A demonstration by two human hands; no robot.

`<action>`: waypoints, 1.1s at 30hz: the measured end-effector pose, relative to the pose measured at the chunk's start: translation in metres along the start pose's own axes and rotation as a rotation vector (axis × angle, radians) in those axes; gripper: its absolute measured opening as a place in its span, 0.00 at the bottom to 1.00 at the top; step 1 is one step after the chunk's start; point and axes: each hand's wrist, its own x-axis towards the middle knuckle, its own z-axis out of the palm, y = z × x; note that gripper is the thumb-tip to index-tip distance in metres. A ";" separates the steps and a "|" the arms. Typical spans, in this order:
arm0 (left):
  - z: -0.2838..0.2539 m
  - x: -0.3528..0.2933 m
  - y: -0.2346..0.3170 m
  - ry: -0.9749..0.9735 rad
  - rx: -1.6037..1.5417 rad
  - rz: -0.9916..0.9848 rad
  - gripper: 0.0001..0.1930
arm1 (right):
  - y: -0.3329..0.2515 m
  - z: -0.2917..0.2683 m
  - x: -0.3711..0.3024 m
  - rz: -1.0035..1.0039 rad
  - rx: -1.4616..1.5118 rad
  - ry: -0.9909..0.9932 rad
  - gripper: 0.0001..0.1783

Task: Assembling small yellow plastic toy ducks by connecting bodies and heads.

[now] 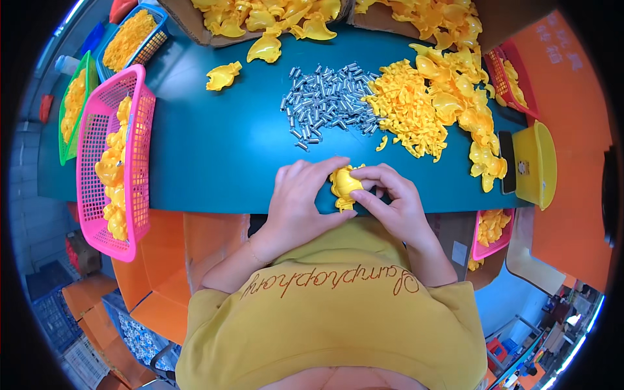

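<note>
Close to the table's near edge, both of my hands are closed on one shiny yellow plastic piece, rounded with a ruffled outline. My left hand grips its left side, with fingers at the top and thumb at the bottom. On the other side, the fingertips and thumb of my right hand press on its upper right. Just beyond my hands lies a heap of small silver metal cylinders. Right of that is a pile of small yellow plastic bits, bordered by larger yellow shell pieces.
A pink basket of yellow pieces stands at the left edge, with a green basket and a blue basket beyond. Cardboard boxes of shells line the far side. A yellow bin and dark phone-like slab are right.
</note>
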 end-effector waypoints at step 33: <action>0.006 -0.001 0.000 0.128 0.019 0.030 0.39 | -0.010 0.036 -0.001 0.029 0.079 0.195 0.18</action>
